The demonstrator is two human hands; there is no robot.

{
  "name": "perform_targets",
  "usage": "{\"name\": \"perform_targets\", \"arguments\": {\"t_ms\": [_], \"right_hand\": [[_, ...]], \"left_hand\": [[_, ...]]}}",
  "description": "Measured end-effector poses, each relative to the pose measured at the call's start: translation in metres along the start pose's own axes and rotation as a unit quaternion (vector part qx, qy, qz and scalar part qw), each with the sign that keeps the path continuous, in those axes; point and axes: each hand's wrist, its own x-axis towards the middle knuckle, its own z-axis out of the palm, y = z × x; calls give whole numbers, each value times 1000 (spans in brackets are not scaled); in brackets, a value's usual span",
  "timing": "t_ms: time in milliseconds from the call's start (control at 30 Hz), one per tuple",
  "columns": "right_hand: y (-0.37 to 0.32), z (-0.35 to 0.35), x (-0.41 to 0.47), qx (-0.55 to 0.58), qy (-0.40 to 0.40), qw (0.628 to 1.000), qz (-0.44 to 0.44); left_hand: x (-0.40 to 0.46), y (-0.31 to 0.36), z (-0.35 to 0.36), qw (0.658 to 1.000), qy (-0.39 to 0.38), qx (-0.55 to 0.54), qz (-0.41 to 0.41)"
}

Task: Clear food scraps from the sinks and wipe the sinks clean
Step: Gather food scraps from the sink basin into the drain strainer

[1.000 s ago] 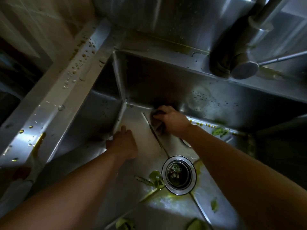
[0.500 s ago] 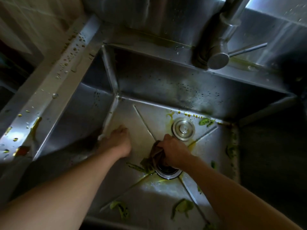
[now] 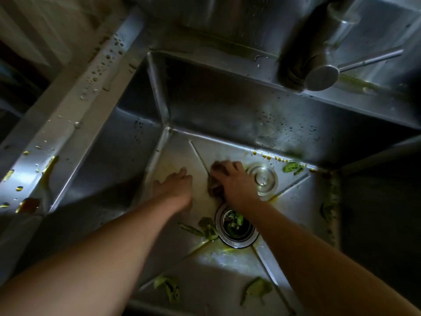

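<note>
A steel sink (image 3: pixel 227 115) fills the view. My right hand (image 3: pixel 234 181) grips a dark cloth (image 3: pixel 215 185) pressed on the sink floor, just above the open drain (image 3: pixel 237 226), which holds green scraps. My left hand (image 3: pixel 175 188) rests flat on the sink floor to the left of the cloth, holding nothing. A round metal drain plug (image 3: pixel 262 176) lies right of my right hand. Green leaf scraps lie left of the drain (image 3: pixel 205 226), near the front (image 3: pixel 168 286) (image 3: pixel 257 290) and at the back right (image 3: pixel 292 167). Yellow smears run along the floor creases.
A steel faucet (image 3: pixel 319 71) with a thin lever hangs over the back rim. The left counter ledge (image 3: pixel 68 124) carries water drops and yellow-brown spills. A dark second basin (image 3: pixel 382 201) lies beyond the right wall.
My right hand with the cloth has moved from the drain back up the sink floor toward the back left. My left hand stays pressed on the floor.
</note>
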Motion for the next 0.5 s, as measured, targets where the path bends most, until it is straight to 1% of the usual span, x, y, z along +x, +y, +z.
{"name": "perform_targets", "arguments": {"t_ms": [100, 167, 233, 300, 333, 367, 433, 500], "right_hand": [[-6, 8, -32, -16, -32, 999, -41], [-8, 3, -42, -26, -72, 996, -42], [-15, -8, -44, -20, -127, 991, -32], [-27, -17, -43, 9, -151, 988, -22], [-35, -21, -42, 38, -140, 989, -13], [-44, -27, -39, 83, -113, 990, -1], [-63, -39, -24, 169, -38, 985, 23], [-82, -50, 3, 182, 11, 983, 25]], "left_hand": [[-7, -5, 2, 1000, -29, -11, -3], [-21, -9, 0, 999, -46, -21, -15], [-42, -13, -6, 999, -29, -14, -12], [-63, -16, -17, 1000, 13, 11, 7], [-74, -18, -25, 999, 41, 24, 19], [-87, -21, -35, 996, 75, 39, 31], [-110, -27, -57, 983, 146, 90, 60], [-127, -36, -80, 961, 211, 161, 83]]}}
